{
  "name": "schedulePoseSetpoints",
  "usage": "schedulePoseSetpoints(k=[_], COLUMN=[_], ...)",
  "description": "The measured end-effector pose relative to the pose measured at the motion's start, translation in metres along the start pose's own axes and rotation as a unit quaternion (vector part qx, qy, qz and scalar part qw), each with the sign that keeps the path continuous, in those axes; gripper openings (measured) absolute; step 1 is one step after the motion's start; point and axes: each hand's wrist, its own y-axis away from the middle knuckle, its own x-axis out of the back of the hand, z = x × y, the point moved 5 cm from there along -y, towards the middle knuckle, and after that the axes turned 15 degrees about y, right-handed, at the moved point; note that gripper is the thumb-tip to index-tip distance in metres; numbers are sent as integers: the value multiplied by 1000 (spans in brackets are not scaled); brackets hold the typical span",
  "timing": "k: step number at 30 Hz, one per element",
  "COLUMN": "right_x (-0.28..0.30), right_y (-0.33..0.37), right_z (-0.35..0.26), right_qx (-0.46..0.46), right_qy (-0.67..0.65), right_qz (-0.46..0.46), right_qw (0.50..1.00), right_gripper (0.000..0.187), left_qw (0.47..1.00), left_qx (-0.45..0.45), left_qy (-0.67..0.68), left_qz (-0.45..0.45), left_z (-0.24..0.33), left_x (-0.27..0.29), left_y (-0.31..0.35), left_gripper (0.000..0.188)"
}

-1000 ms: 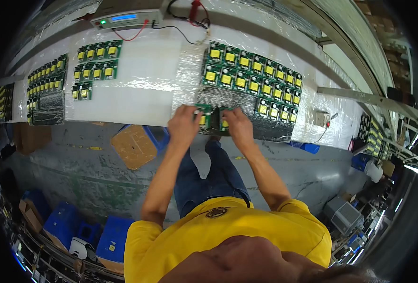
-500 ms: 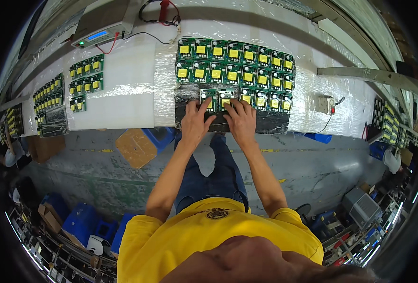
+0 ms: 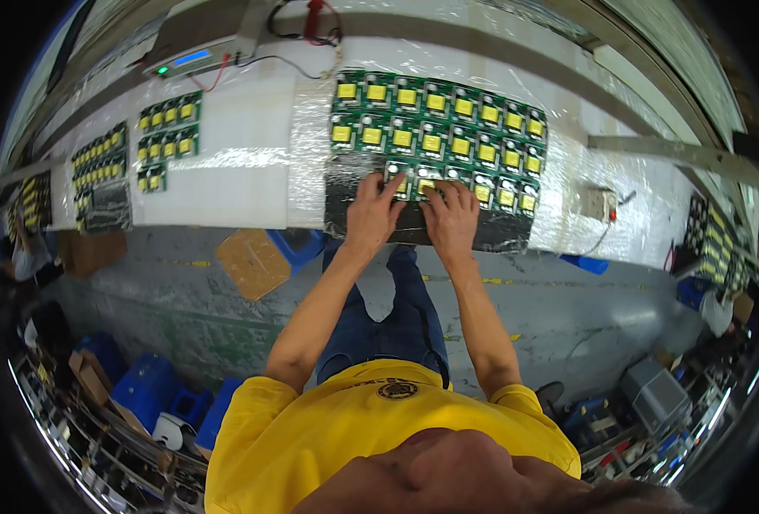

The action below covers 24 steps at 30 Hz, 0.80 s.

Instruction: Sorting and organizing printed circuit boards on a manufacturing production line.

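Two hands, left hand (image 3: 374, 210) and right hand (image 3: 453, 216), press spread fingers onto green circuit boards (image 3: 435, 128), aligning the front row on the surface (image 3: 242, 171); nothing gripped.

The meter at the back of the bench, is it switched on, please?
On: the meter shows a lit blue display and a green light.

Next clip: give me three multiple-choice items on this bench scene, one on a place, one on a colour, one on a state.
1. Where are both hands?
A. On the front row of circuit boards
B. On the meter at the back
C. On the floor

2. What colour are the blocks on the boards?
A. Red
B. Yellow
C. White

3. How do the hands lie?
A. Fists raised
B. Fingers spread, resting on boards
C. Clasped together

Answers: 1 A, left hand and right hand lie on the front row of circuit boards; 2 B, yellow blocks; 3 B, fingers spread flat.
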Motion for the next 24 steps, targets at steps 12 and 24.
schedulePoseSetpoints(k=[12, 24], right_x=[24, -102], right_y=[-23, -179], right_z=[-112, -522], right_qx=[81, 382], right_qy=[-160, -137], right_qz=[-34, -139], right_qw=[983, 903], right_gripper=[31, 44], left_qw=[962, 873], left_qx=[97, 187], left_qy=[73, -175], left_qz=[244, 415], left_z=[-73, -360], left_x=[118, 490], left_y=[67, 60], left_gripper=[30, 35])
